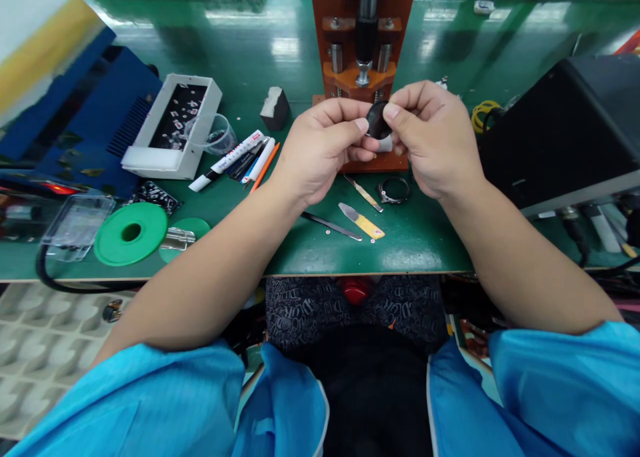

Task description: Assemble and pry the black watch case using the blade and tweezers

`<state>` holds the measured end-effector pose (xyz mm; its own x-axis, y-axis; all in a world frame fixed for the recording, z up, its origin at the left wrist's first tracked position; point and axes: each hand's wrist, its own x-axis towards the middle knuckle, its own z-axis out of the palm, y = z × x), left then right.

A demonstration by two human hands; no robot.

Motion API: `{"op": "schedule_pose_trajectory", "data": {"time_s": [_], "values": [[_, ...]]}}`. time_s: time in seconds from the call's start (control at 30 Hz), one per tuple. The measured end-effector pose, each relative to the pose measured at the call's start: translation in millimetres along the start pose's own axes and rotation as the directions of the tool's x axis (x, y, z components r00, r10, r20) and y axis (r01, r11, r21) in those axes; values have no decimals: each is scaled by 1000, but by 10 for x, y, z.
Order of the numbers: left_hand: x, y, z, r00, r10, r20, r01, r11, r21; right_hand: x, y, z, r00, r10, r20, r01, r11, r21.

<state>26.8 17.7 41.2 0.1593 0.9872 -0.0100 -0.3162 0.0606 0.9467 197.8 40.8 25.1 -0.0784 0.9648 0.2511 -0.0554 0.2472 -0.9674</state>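
Note:
Between both hands, in front of the orange press [363, 83], is a small round black disc [379, 120], held tilted. My left hand [325, 140] pinches its left edge with thumb and fingers. On the right edge, the thumb and fingers of my right hand [435, 133] are closed. A black ring [394, 190] lies on the green table below my right hand. Left of the ring are a small blade with a tan handle [364, 193], a yellow-handled blade [362, 221] and a dark metal strip [333, 226].
Markers [227, 160], a grey block [275, 109], a clear cup [220, 135] and a white box of small parts [175, 123] lie left. A green spool [131, 233] sits near the front edge. A black machine [560, 137] stands right, a blue one [75, 110] far left.

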Motion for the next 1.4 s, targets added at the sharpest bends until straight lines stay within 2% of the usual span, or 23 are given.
{"op": "schedule_pose_trajectory", "data": {"time_s": [0.27,0.47,0.6,0.73,0.83,0.97,1.1,1.27,1.4], "values": [[9,-15,-13,1000,-3,-12,3,999,42,-7,-26,8,1000,-17,7,17,999,-29],[-7,-7,2,999,32,8,-32,999,8,-39,-18,19,992,-126,-14,125,991,-39],[-7,-18,-6,999,50,0,-50,997,57,-42,-33,55,984,-177,-27,177,984,0],[17,-58,-56,990,141,17,-142,986,93,-13,-26,76,978,-206,24,207,978,-33],[29,-73,-73,977,210,17,-211,972,99,-14,-39,82,984,-175,29,177,982,-69],[32,-60,-58,989,134,-60,-126,985,115,-52,-83,98,990,-134,41,132,990,46],[39,-66,-61,998,66,-6,-65,997,52,-78,-109,99,995,-67,76,59,993,105],[55,-62,-100,994,94,-64,-88,992,87,-73,-113,52,988,14,151,-52,967,249],[78,-67,-139,992,118,-47,-111,986,128,-63,-125,20,975,71,210,-125,959,256]]}}
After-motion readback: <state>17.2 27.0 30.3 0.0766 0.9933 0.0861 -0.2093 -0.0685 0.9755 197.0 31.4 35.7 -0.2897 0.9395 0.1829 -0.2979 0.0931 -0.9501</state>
